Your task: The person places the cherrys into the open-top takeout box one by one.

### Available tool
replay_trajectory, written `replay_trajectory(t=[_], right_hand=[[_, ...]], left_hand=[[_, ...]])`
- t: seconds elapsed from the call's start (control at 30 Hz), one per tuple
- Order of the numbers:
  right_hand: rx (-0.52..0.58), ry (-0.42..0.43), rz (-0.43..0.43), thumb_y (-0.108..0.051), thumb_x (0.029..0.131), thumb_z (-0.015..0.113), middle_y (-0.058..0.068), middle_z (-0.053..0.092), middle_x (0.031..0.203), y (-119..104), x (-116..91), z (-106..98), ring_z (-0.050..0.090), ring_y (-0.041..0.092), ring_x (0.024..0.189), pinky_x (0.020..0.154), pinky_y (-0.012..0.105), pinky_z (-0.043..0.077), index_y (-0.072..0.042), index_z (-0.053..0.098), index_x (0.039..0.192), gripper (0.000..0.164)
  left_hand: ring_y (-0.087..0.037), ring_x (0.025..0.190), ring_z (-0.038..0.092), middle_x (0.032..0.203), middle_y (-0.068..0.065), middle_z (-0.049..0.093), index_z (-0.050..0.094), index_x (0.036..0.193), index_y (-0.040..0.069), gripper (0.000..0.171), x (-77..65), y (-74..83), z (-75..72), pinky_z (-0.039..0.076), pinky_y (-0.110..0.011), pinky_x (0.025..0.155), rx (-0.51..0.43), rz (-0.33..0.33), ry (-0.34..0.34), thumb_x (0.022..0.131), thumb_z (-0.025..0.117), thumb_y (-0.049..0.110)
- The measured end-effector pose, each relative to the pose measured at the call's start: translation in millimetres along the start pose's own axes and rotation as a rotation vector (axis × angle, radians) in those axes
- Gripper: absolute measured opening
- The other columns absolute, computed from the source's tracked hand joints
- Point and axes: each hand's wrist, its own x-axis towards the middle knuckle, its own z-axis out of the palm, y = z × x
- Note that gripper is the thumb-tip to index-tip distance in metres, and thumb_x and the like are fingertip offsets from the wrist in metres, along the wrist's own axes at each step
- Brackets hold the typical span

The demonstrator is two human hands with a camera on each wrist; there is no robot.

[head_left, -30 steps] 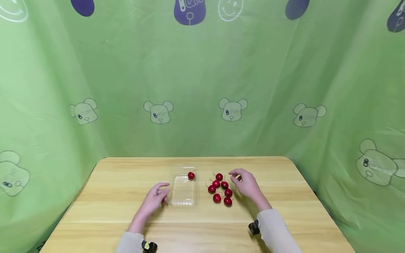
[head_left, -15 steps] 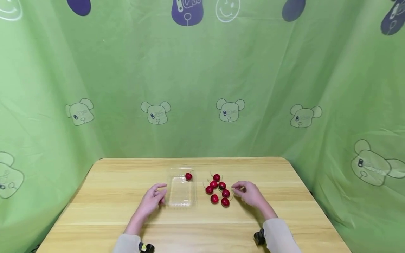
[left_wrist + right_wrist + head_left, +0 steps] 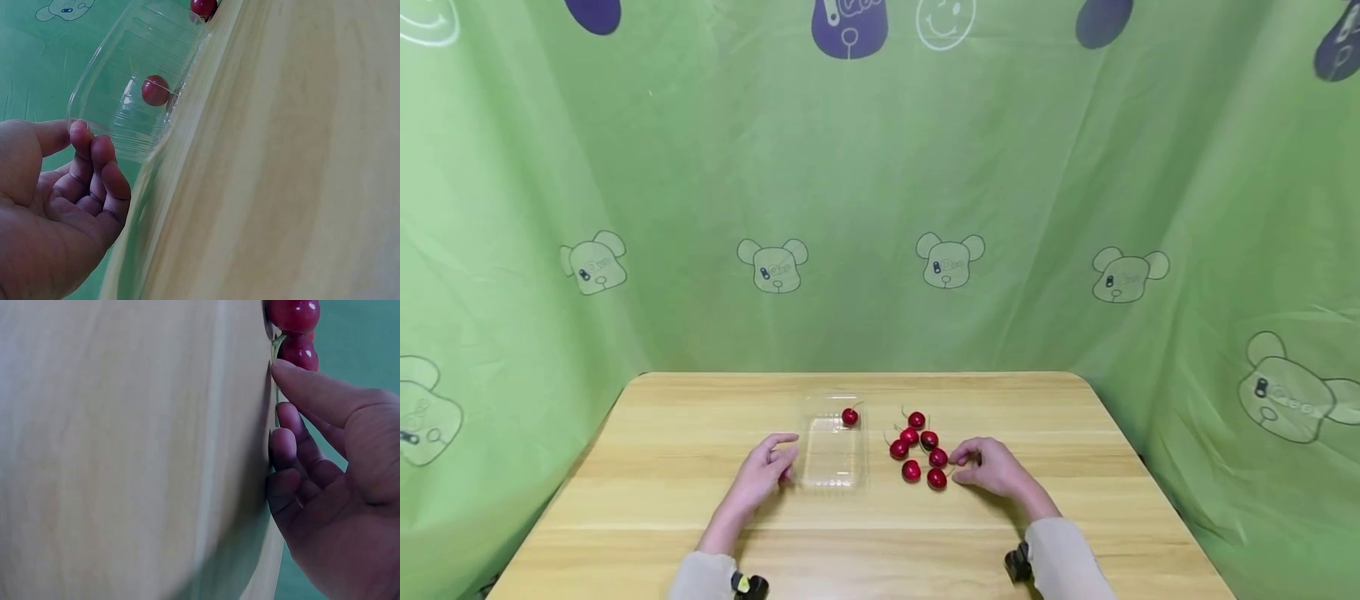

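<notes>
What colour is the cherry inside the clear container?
The cherry is red, clearest in the head view.

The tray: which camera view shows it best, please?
The head view, because it shows the whole tray from above. The left wrist view shows it closer, but cut off at the top. The right wrist view does not show it.

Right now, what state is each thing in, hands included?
Clear container: upright, mostly unfilled.
Cherry inside it: stem attached.
Seven other cherries: loosely clustered on the table.
Left hand: fingers bent, at the container's side; gripping or not, I can't tell.
Right hand: thumb and fingertip parted, at a cherry stem.
</notes>
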Motion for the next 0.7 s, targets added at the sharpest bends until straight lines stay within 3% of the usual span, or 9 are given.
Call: replay_trajectory(t=[0.4, 0.7], right_hand=[[-0.037, 0.001, -0.012, -0.006, 0.085, 0.082, 0.000, 0.065, 0.081, 2.7, 2.1, 1.3, 0.055, 0.016, 0.078, 0.071, 0.025, 0.045, -0.010, 0.074, 0.087, 0.010], [-0.054, -0.033, -0.035, -0.008, 0.089, 0.080, -0.001, 0.067, 0.082, 1.1, 2.7, 0.8, 0.057, 0.015, 0.079, 0.073, 0.025, 0.047, -0.010, 0.073, 0.086, 0.008]], left_hand=[[-0.019, 0.069, 0.057, 0.077, -0.015, 0.064, 0.056, 0.141, 0.001, 0.040, 4.4, -4.5, 2.4, 0.050, -0.028, 0.064, -0.018, -0.016, 0.002, 0.104, 0.062, 0.017], [-0.019, 0.068, 0.057, 0.077, -0.014, 0.064, 0.056, 0.141, 0.001, 0.041, 3.1, -3.3, 0.0, 0.050, -0.028, 0.064, -0.024, -0.010, 0.001, 0.104, 0.062, 0.017]])
